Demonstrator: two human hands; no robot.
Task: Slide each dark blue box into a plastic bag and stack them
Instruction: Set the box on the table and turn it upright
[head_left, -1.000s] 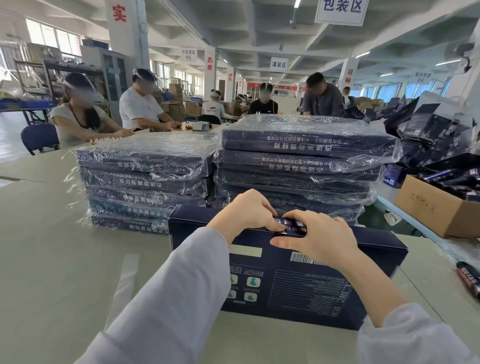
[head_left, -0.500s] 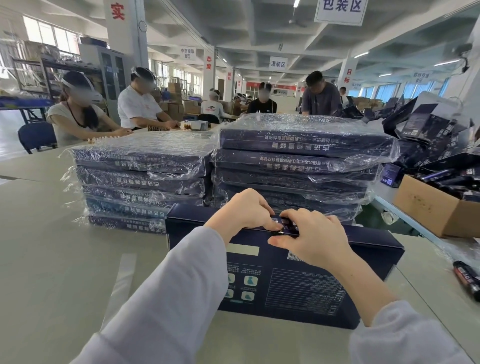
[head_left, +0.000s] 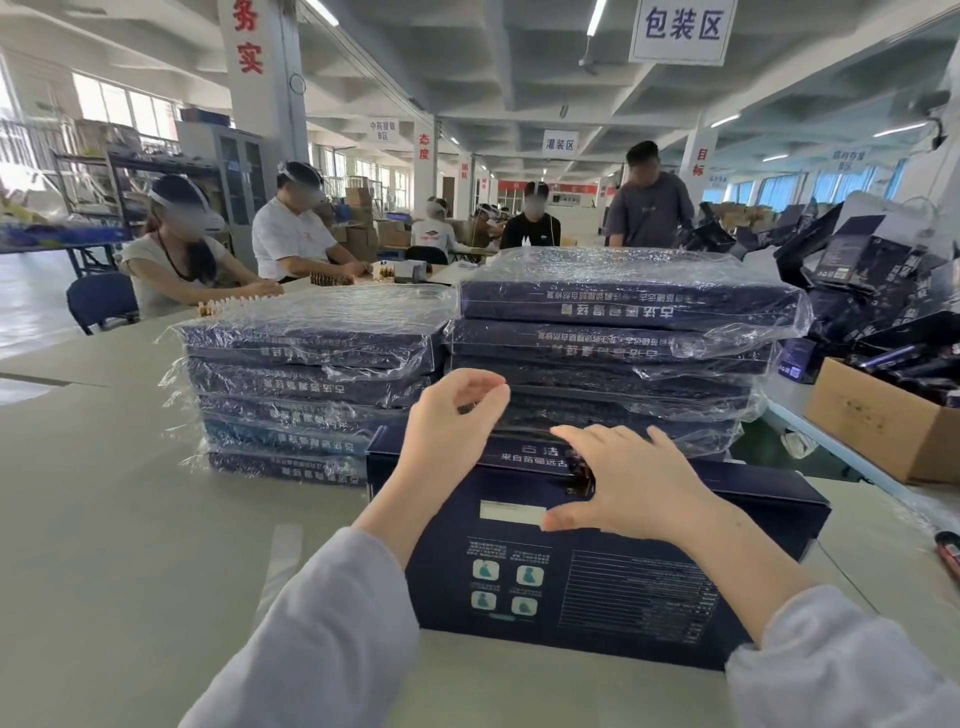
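Note:
A dark blue box (head_left: 597, 577) lies flat on the grey table (head_left: 130, 519) right in front of me, bare, printed back facing up. My left hand (head_left: 452, 421) hovers above its far left edge with fingers loosely curled and nothing clearly in them. My right hand (head_left: 623, 483) is spread with straight fingers over the box's far edge, next to a small dark clasp (head_left: 582, 480). Behind the box stand two stacks of dark blue boxes in clear plastic bags, a lower left stack (head_left: 311, 384) and a taller right stack (head_left: 623, 332).
A brown cardboard carton (head_left: 883, 415) with dark items sits at the right, and a heap of unfolded dark blue cartons (head_left: 883, 275) lies behind it. A red and black object (head_left: 948, 551) lies at the right edge. Several people work at the far end of the table.
Both hands have let go of the clasp on the box's far edge. The left hand rose, the right hand opened and spread. My view has moved closer.

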